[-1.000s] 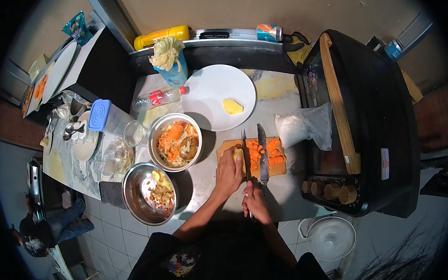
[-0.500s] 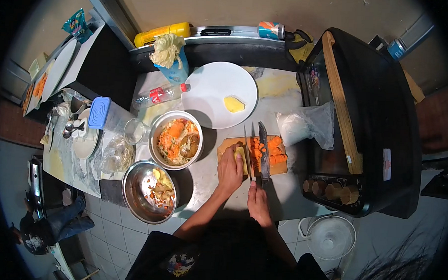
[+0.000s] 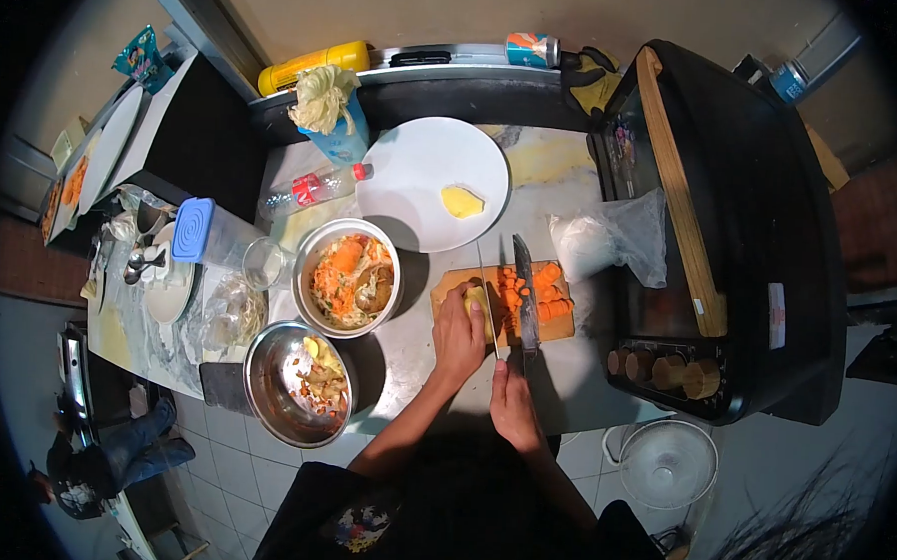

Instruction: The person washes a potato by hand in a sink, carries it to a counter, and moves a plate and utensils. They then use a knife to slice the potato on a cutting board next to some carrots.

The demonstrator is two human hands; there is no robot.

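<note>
My left hand (image 3: pixel 458 338) grips a yellow potato piece (image 3: pixel 476 303) on the left part of a wooden cutting board (image 3: pixel 452 279). The fingers of my right hand (image 3: pixel 513 408) are closed round the handle of a thin knife (image 3: pixel 488 307), whose blade points away from me and touches the potato's right side. A second, wider knife (image 3: pixel 528 303) lies on the board among chopped orange carrot pieces (image 3: pixel 552 293). Beyond the board, a white plate (image 3: pixel 413 183) holds another yellow piece (image 3: pixel 462 202).
Left of the board stand a white bowl (image 3: pixel 302 292) of shredded food and a metal bowl (image 3: pixel 263 397) with peelings. A plastic bag (image 3: pixel 611 237) and black oven (image 3: pixel 751 223) are on the right. Another person (image 3: pixel 111 455) is at the far lower left.
The thin knife's blade has shifted slightly left, against the potato, and looks more upright. The camera view has moved a little. Both hands keep their hold.
</note>
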